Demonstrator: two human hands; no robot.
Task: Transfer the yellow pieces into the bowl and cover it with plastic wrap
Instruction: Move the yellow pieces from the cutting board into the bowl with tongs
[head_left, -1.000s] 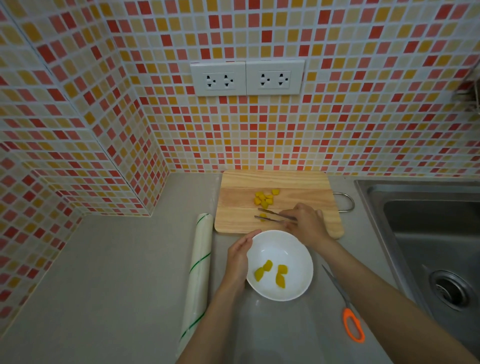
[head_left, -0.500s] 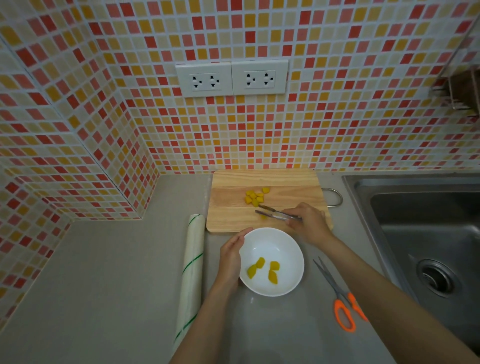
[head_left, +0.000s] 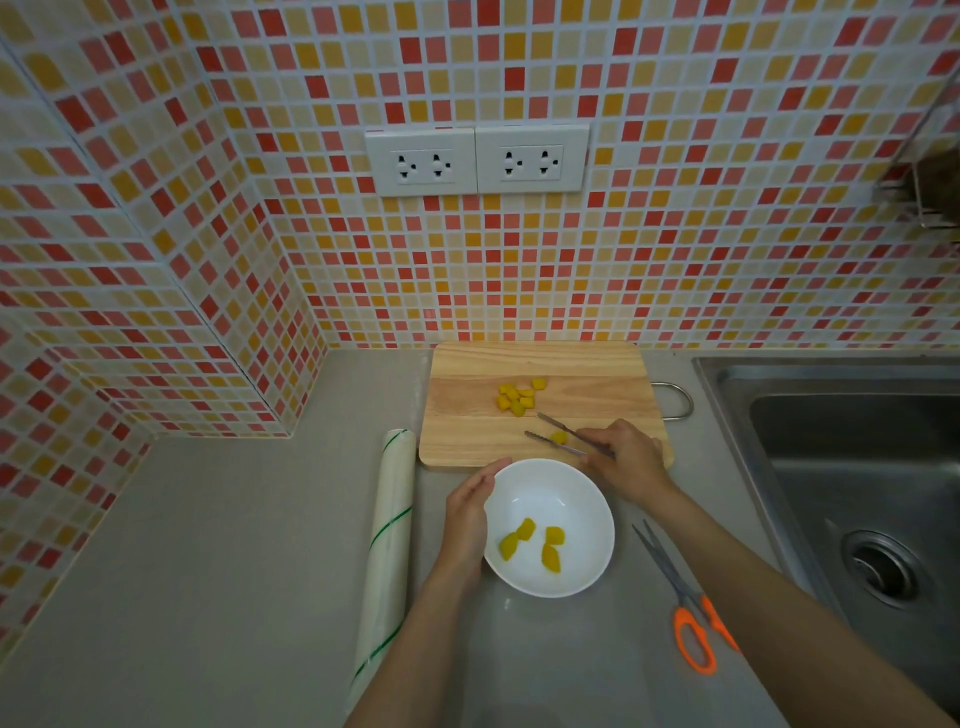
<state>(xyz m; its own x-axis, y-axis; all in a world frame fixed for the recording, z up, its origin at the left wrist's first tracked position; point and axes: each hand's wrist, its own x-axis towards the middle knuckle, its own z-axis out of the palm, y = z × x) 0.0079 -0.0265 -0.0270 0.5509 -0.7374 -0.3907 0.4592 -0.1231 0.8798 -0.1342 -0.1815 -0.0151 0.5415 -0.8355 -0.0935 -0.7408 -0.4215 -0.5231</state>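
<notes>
The white bowl (head_left: 549, 527) sits just in front of the cutting board (head_left: 540, 402), keeping each carry short. The left hand (head_left: 470, 514) cups the bowl's rim, fingers together, steadying it. Behind the bowl, the right hand (head_left: 626, 460) pinches tongs (head_left: 563, 439) around one yellow piece (head_left: 559, 437); a cluster of yellow pieces (head_left: 517, 398) waits farther back, and three lie inside the bowl.
</notes>
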